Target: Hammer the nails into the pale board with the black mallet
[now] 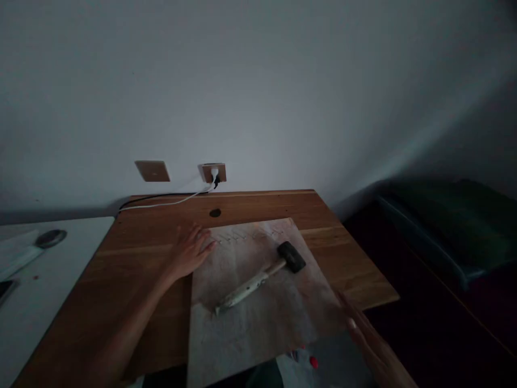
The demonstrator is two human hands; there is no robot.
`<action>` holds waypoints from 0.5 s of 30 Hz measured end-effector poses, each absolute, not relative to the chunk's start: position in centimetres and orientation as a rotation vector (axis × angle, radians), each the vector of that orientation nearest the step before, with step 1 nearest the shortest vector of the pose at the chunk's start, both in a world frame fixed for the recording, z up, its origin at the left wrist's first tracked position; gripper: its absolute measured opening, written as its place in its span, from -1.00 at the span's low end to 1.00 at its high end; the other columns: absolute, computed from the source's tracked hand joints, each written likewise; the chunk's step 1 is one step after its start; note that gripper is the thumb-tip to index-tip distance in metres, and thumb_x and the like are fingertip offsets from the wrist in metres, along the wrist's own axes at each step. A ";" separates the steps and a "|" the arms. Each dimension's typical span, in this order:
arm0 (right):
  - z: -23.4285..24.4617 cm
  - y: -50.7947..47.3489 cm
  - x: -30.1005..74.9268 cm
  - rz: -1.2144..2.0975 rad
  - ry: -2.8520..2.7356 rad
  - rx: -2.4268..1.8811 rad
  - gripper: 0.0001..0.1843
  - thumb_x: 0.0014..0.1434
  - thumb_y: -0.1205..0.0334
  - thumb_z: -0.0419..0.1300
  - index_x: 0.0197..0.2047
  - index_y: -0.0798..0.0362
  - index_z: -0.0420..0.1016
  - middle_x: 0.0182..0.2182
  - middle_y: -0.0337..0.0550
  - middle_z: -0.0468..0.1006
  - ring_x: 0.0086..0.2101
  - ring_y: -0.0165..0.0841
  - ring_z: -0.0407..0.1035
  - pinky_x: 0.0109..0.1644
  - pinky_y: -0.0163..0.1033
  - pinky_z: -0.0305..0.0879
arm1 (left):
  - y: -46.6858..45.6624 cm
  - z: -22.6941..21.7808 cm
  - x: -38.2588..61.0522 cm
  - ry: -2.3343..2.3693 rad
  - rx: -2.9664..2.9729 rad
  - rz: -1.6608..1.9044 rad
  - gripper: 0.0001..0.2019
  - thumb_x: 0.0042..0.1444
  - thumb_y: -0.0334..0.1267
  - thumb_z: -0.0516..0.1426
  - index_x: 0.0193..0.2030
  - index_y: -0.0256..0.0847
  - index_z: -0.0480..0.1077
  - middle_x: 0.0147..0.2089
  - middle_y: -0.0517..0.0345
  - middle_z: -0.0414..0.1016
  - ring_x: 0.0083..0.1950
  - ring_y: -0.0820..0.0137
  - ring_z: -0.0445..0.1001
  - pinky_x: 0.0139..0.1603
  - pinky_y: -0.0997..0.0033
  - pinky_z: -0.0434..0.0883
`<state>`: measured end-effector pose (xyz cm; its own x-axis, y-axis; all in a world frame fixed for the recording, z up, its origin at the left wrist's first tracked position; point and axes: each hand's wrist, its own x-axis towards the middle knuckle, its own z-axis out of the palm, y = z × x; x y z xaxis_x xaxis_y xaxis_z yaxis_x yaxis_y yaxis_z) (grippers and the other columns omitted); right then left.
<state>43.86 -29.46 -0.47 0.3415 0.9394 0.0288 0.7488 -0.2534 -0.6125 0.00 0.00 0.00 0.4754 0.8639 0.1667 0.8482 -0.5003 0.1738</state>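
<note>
A flat, pale, stained board [242,334] lies on the wooden tabletop, its near end jutting past the front edge. On it rests a mallet [246,288] with a black head and a worn, light handle, slanting toward the upper right. Several thin nail-like pieces [234,235] line the board's far edge. At the far left corner, my left hand [191,253] touches the board with its fingers apart. My right hand [367,339] is at the near right edge of the board, thumb uppermost; its other fingers are partly hidden and dim.
A wooden table [343,253] stands against the wall, beside a white surface [60,269] with a dark roll [51,238]. Cables [173,202] run to a wall socket [214,172]. Below the board is a grey surface with a red spot [314,362]. Dark green cushioned furniture [452,226] is right.
</note>
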 end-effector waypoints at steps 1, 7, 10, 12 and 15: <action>-0.2 -29.2 42.4 0.439 -1.468 -2.051 -0.37 0.43 -0.18 -0.05 0.46 -0.19 0.28 0.42 -0.14 0.35 0.37 -0.11 0.26 0.35 0.04 0.37 | -0.1 -0.2 -2.2 1.576 2.627 0.369 -0.39 0.44 0.18 -0.18 0.32 -0.14 0.40 0.46 -0.18 0.29 0.55 -0.09 0.10 0.46 -0.51 -0.07; 2.7 -23.0 30.0 0.334 -1.638 -1.793 -0.52 0.49 -0.08 -0.03 0.18 -0.01 0.54 -0.30 -0.12 0.68 -0.37 -0.33 0.60 -0.28 -0.31 0.54 | -2.2 -0.3 -6.6 1.582 2.601 0.588 -0.42 0.41 0.16 -0.06 0.35 -0.20 0.30 0.46 -0.22 0.26 0.53 -0.01 0.16 0.50 -0.19 0.14; 4.4 -19.5 23.3 0.538 -2.020 -1.641 -0.45 0.52 -0.08 -0.06 0.38 0.01 0.38 -0.39 -0.17 0.67 -0.43 -0.31 0.59 -0.30 -0.28 0.49 | -3.7 -0.7 -4.9 1.533 2.567 0.620 -0.39 0.43 0.13 -0.06 0.44 -0.21 0.17 0.46 -0.23 0.26 0.49 0.04 0.23 0.46 -0.07 0.25; 5.2 -17.8 20.5 0.547 -2.171 -1.708 -0.46 0.52 -0.06 -0.04 0.36 0.03 0.39 -0.29 -0.06 0.74 -0.37 -0.21 0.65 -0.30 -0.23 0.48 | -4.5 -1.2 -3.9 1.525 2.575 0.581 -0.37 0.43 0.13 -0.05 0.47 -0.22 0.12 0.47 -0.26 0.26 0.52 0.00 0.19 0.47 -0.13 0.22; 5.5 -16.6 19.1 0.552 -2.247 -1.858 -0.55 0.52 -0.01 -0.04 0.23 0.00 0.50 -0.27 0.00 0.77 -0.29 -0.09 0.69 -0.32 -0.20 0.46 | -5.1 -1.8 -3.4 1.527 2.598 0.557 -0.34 0.42 0.14 -0.03 0.49 -0.23 0.07 0.49 -0.29 0.22 0.56 -0.02 0.11 0.50 -0.20 0.15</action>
<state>19.07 -16.58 5.46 -0.2067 0.9733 -0.1002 0.9090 0.1531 -0.3878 -3.39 -5.11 -1.84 0.4381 0.8576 0.2696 0.8297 -0.5011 0.2458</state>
